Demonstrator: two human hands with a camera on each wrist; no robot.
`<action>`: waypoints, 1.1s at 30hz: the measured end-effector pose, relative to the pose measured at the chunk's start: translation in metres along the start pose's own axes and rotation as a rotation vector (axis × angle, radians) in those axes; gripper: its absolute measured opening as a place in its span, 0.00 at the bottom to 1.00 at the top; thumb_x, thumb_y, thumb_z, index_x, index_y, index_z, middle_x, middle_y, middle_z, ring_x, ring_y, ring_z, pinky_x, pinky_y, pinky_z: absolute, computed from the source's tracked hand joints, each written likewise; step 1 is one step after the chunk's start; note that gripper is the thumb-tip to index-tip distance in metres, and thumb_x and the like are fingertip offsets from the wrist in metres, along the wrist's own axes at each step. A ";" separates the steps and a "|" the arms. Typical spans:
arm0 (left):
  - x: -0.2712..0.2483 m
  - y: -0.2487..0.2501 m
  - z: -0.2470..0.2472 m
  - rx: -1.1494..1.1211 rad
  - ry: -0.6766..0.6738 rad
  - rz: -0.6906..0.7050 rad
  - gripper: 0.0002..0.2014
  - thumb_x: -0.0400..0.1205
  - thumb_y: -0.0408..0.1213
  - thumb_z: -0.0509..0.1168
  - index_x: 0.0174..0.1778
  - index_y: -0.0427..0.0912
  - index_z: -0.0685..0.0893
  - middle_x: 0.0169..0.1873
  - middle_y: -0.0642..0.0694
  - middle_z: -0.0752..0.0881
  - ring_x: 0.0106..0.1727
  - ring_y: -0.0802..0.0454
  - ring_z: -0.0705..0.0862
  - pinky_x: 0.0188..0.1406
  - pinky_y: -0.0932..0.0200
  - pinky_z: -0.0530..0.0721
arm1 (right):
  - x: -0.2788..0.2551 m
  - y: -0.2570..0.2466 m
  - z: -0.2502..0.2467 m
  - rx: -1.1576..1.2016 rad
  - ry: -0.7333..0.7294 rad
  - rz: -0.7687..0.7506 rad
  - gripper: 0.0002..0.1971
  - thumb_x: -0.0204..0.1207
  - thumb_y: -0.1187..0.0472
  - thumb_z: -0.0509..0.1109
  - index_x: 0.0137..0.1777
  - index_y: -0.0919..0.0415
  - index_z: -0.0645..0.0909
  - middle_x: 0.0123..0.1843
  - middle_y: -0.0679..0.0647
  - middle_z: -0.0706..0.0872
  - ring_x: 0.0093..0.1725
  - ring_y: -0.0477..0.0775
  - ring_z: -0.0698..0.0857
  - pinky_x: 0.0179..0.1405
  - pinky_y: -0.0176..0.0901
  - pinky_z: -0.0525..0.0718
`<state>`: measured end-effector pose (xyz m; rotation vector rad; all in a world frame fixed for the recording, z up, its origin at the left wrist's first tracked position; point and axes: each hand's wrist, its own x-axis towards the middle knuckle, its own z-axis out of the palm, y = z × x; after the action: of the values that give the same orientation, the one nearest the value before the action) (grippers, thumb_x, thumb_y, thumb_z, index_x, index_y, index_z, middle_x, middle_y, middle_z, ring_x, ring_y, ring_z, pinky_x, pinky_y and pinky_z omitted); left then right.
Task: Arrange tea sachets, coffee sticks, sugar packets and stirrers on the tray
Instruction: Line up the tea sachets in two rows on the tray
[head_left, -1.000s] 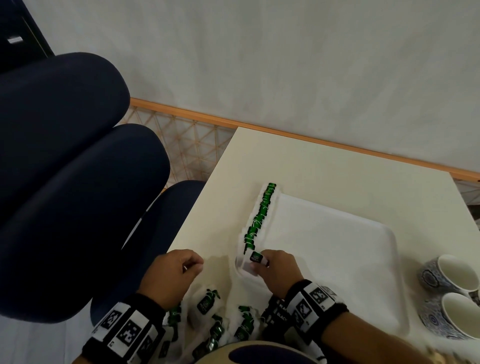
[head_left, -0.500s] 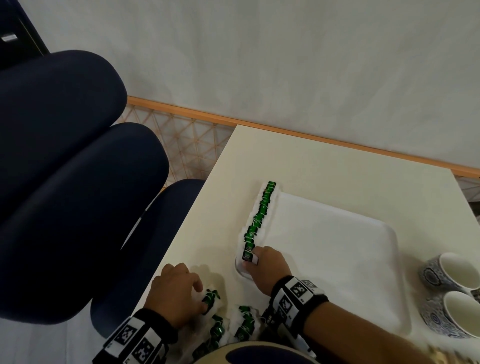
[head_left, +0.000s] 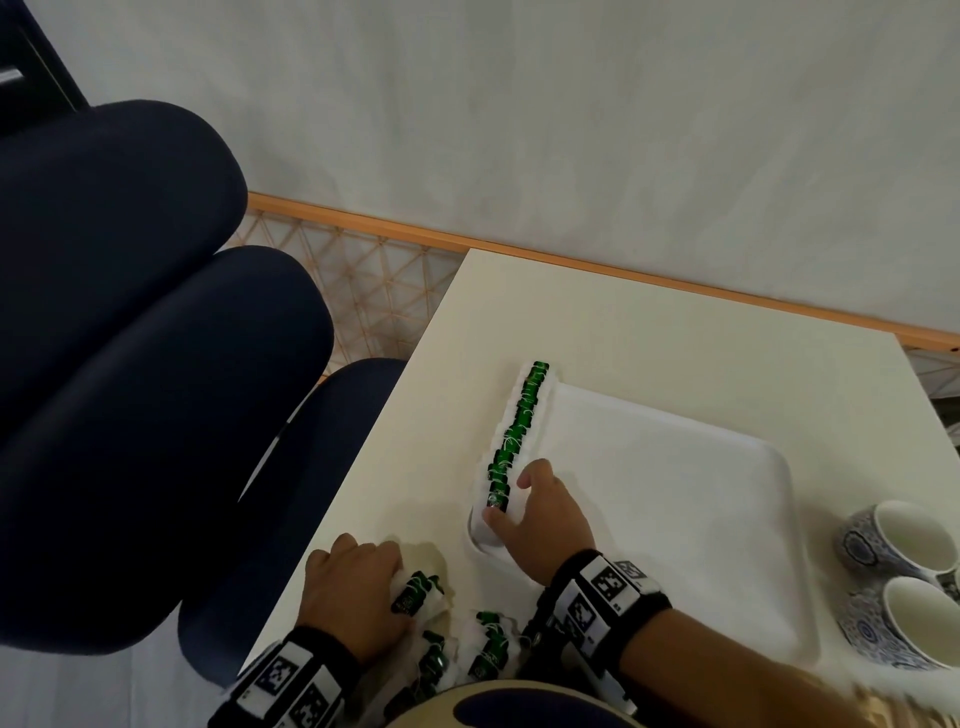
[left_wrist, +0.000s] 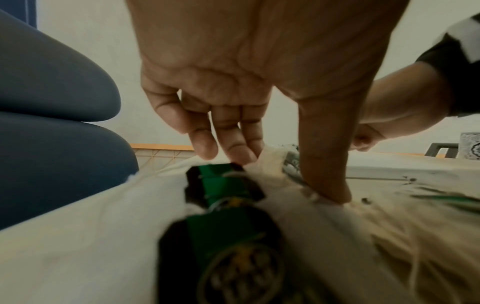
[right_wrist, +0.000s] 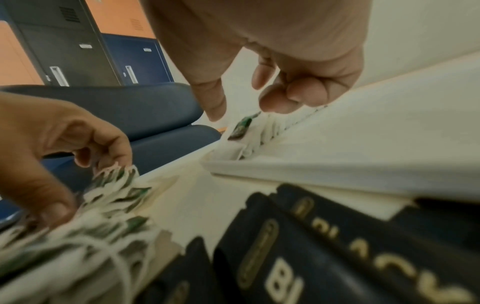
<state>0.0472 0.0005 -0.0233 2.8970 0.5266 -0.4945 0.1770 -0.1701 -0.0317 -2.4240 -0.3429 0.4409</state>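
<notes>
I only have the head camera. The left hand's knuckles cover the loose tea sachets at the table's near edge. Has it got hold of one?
Observer: Yes. The left wrist view shows the left hand pinching a loose tea sachet between thumb and fingertips.
Operator: What are the dark things under the right wrist?
Observer: The right wrist view shows dark sticks with gold lettering, lying beside the tray's near rim.
Operator: Is the right hand gripping the row's end sachet?
Observer: Cannot tell. The right hand's thumb and curled fingers sit either side of the end sachet.
</notes>
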 end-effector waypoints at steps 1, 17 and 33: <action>0.000 0.000 0.001 -0.011 0.010 -0.006 0.16 0.70 0.57 0.65 0.49 0.60 0.70 0.40 0.61 0.76 0.58 0.55 0.74 0.50 0.56 0.62 | -0.001 0.000 -0.001 -0.001 0.007 -0.021 0.20 0.75 0.45 0.71 0.54 0.47 0.62 0.49 0.47 0.76 0.44 0.51 0.80 0.43 0.41 0.76; -0.006 -0.006 -0.013 -0.548 0.081 0.001 0.12 0.69 0.45 0.77 0.28 0.56 0.79 0.27 0.56 0.83 0.33 0.63 0.81 0.34 0.68 0.74 | -0.026 -0.020 0.002 0.050 -0.441 -0.471 0.07 0.72 0.58 0.76 0.50 0.54 0.86 0.37 0.38 0.83 0.33 0.32 0.80 0.33 0.17 0.71; -0.014 0.002 -0.034 -0.988 0.007 0.216 0.17 0.70 0.33 0.76 0.44 0.60 0.83 0.31 0.47 0.89 0.36 0.60 0.85 0.43 0.64 0.77 | -0.034 -0.025 -0.011 0.124 -0.456 -0.388 0.16 0.65 0.47 0.82 0.52 0.44 0.85 0.48 0.39 0.79 0.40 0.37 0.80 0.41 0.36 0.81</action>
<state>0.0455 0.0009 0.0137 1.9664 0.3143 -0.1188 0.1468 -0.1690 0.0003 -2.0515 -0.9324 0.8063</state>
